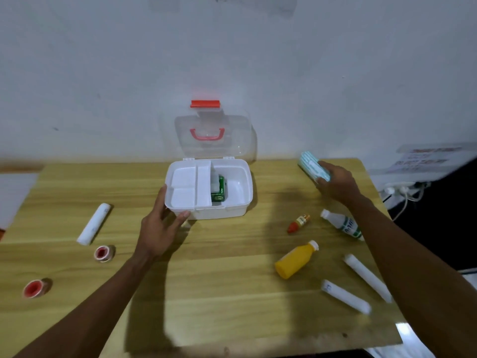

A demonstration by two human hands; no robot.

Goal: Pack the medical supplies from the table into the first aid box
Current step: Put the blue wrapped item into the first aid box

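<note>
Fingers (182, 216) of the left hand (158, 229) curled round the near corner of the open box (232, 205), steadying it. The right hand (338, 186) gripped a striped pack (312, 167), well right of the box. Packing was under way: a green carton (219, 192) lay inside. Next, I think, the pack must go into the free space beside it. Labels were too blurry to read

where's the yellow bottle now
Head view: the yellow bottle lies on its side, right of the first aid box, between the small red-capped bottle and two white tubes.
</note>
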